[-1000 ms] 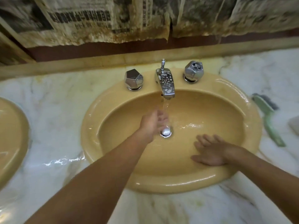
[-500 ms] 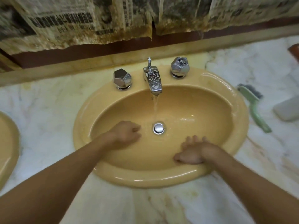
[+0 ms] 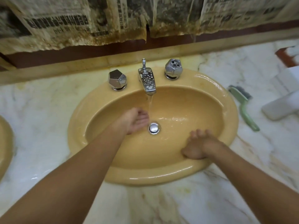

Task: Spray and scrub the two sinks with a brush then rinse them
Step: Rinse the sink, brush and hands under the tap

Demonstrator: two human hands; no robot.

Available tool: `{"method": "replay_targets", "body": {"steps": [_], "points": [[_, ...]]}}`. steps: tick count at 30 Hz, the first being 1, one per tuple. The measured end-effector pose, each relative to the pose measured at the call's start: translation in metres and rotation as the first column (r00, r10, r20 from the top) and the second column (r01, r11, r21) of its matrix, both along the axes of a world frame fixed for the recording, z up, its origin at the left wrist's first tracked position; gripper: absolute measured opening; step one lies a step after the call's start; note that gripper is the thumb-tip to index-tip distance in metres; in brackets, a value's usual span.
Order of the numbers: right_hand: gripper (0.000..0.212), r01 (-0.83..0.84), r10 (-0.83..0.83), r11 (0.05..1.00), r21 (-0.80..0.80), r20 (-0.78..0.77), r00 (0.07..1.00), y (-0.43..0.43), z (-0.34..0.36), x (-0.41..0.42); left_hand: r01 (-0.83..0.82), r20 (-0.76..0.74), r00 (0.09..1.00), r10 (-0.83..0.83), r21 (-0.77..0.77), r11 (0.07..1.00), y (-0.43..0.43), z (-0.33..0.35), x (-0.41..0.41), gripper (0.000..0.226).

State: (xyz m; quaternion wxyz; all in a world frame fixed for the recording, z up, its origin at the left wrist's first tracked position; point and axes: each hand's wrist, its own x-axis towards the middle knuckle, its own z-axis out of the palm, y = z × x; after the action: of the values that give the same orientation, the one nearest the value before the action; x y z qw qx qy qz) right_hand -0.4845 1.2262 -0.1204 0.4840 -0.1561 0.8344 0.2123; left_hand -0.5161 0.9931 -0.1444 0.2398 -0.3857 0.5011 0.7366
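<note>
Left hand (image 3: 137,121) moved under the tap (image 3: 148,83); both hands open, empty, in wet sink (image 3: 229,110)

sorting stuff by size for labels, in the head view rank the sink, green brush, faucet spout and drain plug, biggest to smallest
1. sink
2. green brush
3. faucet spout
4. drain plug

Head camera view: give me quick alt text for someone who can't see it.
Two bare hands work inside a yellow sink under running water from a chrome faucet: the left hand beside the stream, the right hand flat on the near wall. A green brush lies on the marble counter to the right.
</note>
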Motion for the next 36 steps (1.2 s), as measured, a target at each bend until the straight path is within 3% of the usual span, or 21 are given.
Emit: {"method": "replay_targets", "body": {"steps": [2,3,5,6,7,9,11,12,14,16,18,21,23,24,26,28,29,30,32,34,36], "points": [[0.063,0.062,-0.015,0.968,-0.243,0.193,0.981,-0.036,0.012,0.023,-0.12,0.059,0.992,0.109,0.24,0.963,0.014,0.0,-0.007,0.027],[0.056,0.078,0.025,0.939,-0.335,0.294,0.955,-0.052,0.021,0.034,0.091,0.056,0.993,-0.103,0.186,0.978,0.023,0.005,-0.004,0.025],[0.049,0.089,0.096,0.906,-0.413,0.405,0.909,-0.066,0.03,0.039,0.511,0.059,0.851,-0.521,0.136,0.849,0.036,0.014,0.002,0.024],[0.05,0.103,0.077,0.916,-0.388,0.421,0.904,-0.058,0.028,0.03,0.566,0.055,0.816,-0.576,0.132,0.814,0.037,0.017,0.001,0.025],[0.053,0.101,0.044,0.937,-0.335,0.398,0.916,-0.045,0.026,0.021,0.49,0.055,0.866,-0.497,0.104,0.865,0.034,0.02,-0.003,0.024],[0.066,0.001,0.022,0.987,-0.158,0.147,0.989,-0.007,0.013,-0.001,0.08,0.056,0.995,-0.081,0.008,0.997,0.024,0.017,-0.015,0.025],[0.077,-0.091,0.097,0.995,0.051,-0.111,0.989,0.024,-0.001,-0.021,-0.319,0.049,0.946,0.321,-0.036,0.947,0.015,0.009,-0.027,0.029],[0.081,-0.087,0.099,0.992,0.088,-0.144,0.985,0.028,-0.005,-0.025,-0.358,0.044,0.933,0.357,0.012,0.934,0.016,0.01,-0.03,0.03],[0.087,-0.026,0.026,1.0,0.006,-0.058,0.998,0.015,-0.01,-0.017,-0.059,0.01,0.998,0.058,0.162,0.985,0.027,0.022,-0.019,0.027],[0.087,0.096,-0.062,0.979,-0.179,0.187,0.98,-0.012,-0.009,0.003,0.355,-0.05,0.934,-0.355,0.27,0.895,0.039,0.03,-0.005,0.027],[0.087,0.201,-0.098,0.946,-0.253,0.369,0.924,-0.034,-0.001,0.018,0.433,-0.025,0.898,-0.439,0.225,0.873,0.044,0.03,-0.002,0.026],[0.095,0.186,-0.14,0.972,-0.147,0.278,0.95,-0.027,-0.005,0.009,-0.028,0.104,0.994,0.027,0.007,1.0,0.038,0.009,-0.017,0.022],[0.095,0.112,-0.11,0.993,-0.029,0.05,0.993,-0.01,-0.012,-0.003,-0.312,0.072,0.95,0.304,0.138,0.94,0.036,0.006,-0.024,0.028],[0.094,0.071,-0.07,0.997,0.026,-0.044,0.997,-0.002,-0.013,-0.008,-0.267,0.042,0.963,0.265,0.247,0.932,0.041,0.012,-0.024,0.033],[0.092,0.056,-0.049,0.997,0.059,-0.107,0.993,0.005,-0.016,-0.011,0.116,-0.059,0.993,-0.1,0.413,0.904,0.05,0.026,-0.015,0.036],[0.096,0.122,-0.122,0.993,0.009,-0.014,0.992,-0.005,-0.014,-0.006,0.419,-0.113,0.904,-0.413,0.425,0.802,0.056,0.031,-0.006,0.036],[0.098,0.153,-0.151,0.988,-0.02,0.074,0.986,-0.012,-0.01,-0.001,0.424,-0.068,0.9,-0.431,0.369,0.827,0.057,0.03,-0.004,0.035],[0.098,0.17,-0.162,0.985,-0.04,0.161,0.974,-0.02,-0.007,0.005,0.35,-0.001,0.931,-0.365,0.286,0.892,0.057,0.028,-0.003,0.034],[0.095,0.162,-0.143,0.985,-0.055,0.259,0.955,-0.024,-0.001,0.003,-0.038,0.131,0.991,0.024,0.104,0.994,0.053,0.012,-0.006,0.033],[0.094,0.047,-0.043,0.999,-0.019,0.207,0.977,-0.008,-0.002,-0.016,-0.468,0.161,0.877,0.452,0.076,0.881,0.044,-0.004,-0.014,0.033],[0.093,-0.138,0.139,0.989,0.044,-0.014,0.99,0.018,-0.008,-0.038,-0.481,0.131,0.877,0.463,0.241,0.843,0.047,0.002,-0.014,0.031]]}}
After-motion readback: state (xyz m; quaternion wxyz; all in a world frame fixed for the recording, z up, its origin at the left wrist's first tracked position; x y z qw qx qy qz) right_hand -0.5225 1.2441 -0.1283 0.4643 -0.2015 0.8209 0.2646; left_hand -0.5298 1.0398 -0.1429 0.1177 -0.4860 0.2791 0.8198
